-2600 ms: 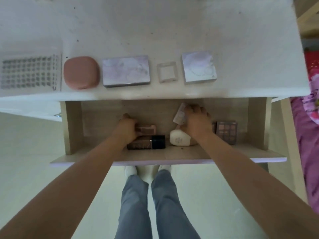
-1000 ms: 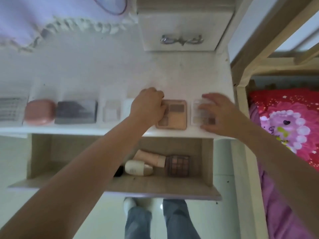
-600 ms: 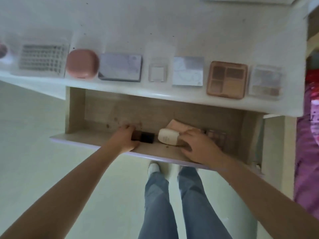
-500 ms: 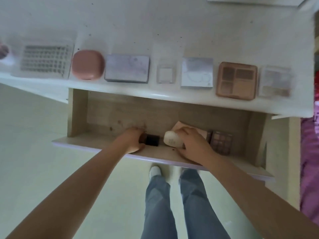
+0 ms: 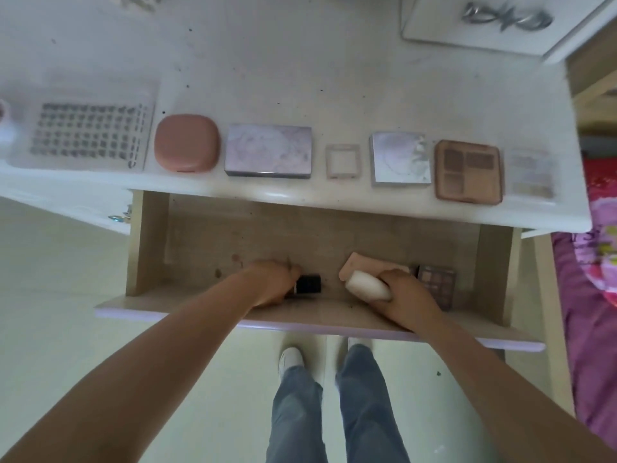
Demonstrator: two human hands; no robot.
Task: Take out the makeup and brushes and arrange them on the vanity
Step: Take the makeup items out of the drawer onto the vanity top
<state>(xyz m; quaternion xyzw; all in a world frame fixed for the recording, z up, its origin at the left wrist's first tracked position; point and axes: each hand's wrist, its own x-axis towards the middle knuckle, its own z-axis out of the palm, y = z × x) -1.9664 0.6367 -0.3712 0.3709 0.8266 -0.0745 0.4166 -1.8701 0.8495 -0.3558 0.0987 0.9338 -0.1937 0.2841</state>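
The task looks better than half done. Seven items already sit in a row along the near edge of the table (image 5: pixel 300 71): from 9 o'clock toward 3 o'clock, a lash tray (image 5: pixel 90 132), a pink compact (image 5: pixel 187 143), a marbled palette (image 5: pixel 268 151), a small clear case (image 5: pixel 343 161), a square marbled compact (image 5: pixel 400 159), a brown palette (image 5: pixel 468 172) and a clear palette (image 5: pixel 531 173).

Left in the open drawer (image 5: pixel 253 235), toward 6 o'clock of the row, are four items. The left hand (image 5: pixel 272 285) is curled over a dark bottle (image 5: pixel 307 284), apparently gripping it, with only the black cap showing. The right hand (image 5: pixel 405 297) grips a white bottle (image 5: pixel 367 287). A pink tube (image 5: pixel 362 264) lies just behind that bottle, and a small eyeshadow palette (image 5: pixel 435 285) rests at 3 o'clock of the right hand. No brushes are visible.

Compared with half a second ago, both hands remain on the same two bottles, and the white bottle looks slightly raised and tipped. The row on the table is unchanged. A second ago both hands were up at the table, setting down the brown and clear palettes.
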